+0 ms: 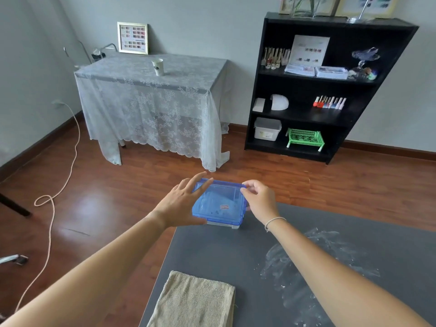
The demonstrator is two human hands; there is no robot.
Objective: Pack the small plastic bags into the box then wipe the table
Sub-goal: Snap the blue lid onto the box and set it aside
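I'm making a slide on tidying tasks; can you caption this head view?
Both hands, left and right, close the blue-lidded box at the table corner; folded towel waits beside white smears.

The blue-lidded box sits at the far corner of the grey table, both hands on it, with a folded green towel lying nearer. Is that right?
Only the colour is wrong. The head view shows the folded towel is beige, not green. The blue-lidded box does sit at the far corner of the grey table, with the left hand and right hand on it.

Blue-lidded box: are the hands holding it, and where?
Yes: the left hand presses the blue-lidded plastic box on its left side; the right hand pinches the lid's right edge.
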